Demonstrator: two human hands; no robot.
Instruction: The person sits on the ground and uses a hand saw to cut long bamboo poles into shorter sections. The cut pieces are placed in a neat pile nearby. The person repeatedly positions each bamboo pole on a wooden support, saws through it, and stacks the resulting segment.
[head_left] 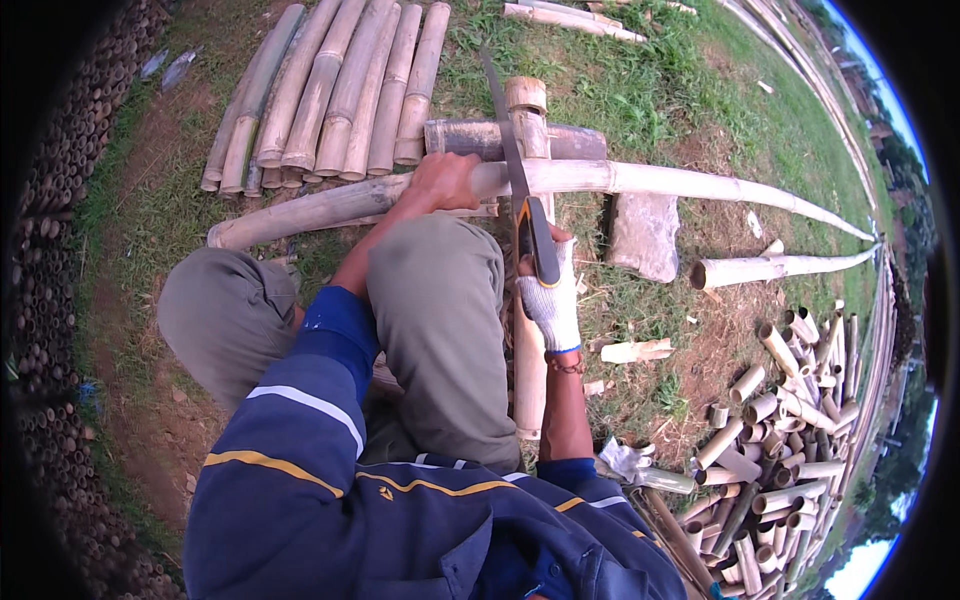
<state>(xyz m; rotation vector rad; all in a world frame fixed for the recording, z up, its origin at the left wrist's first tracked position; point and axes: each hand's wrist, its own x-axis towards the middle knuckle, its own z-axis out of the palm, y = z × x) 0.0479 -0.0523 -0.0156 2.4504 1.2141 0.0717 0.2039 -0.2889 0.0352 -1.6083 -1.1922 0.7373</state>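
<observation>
A long pale bamboo pole (pixel 680 182) runs across in front of me. My left hand (pixel 445 184), bare, is closed around it just left of the saw. In my right hand (pixel 551 292), which wears a white knit glove, is the black and orange handle of a handsaw (pixel 537 240). The saw's blade lies across the pole and points away from me; how deep it sits in the bamboo I cannot tell. Under the pole are an upright-pointing bamboo piece (pixel 527 120) and a short dark bamboo length (pixel 465 138). My knee (pixel 435 270) is bent close beside the left hand.
Cut bamboo lengths (pixel 345 90) lie side by side at the far left. A stone block (pixel 644 236) sits under the pole's right part, near another bamboo pole (pixel 740 271). Short bamboo offcuts (pixel 770 480) are heaped at right. Stacked bamboo (pixel 50 250) lines the left edge.
</observation>
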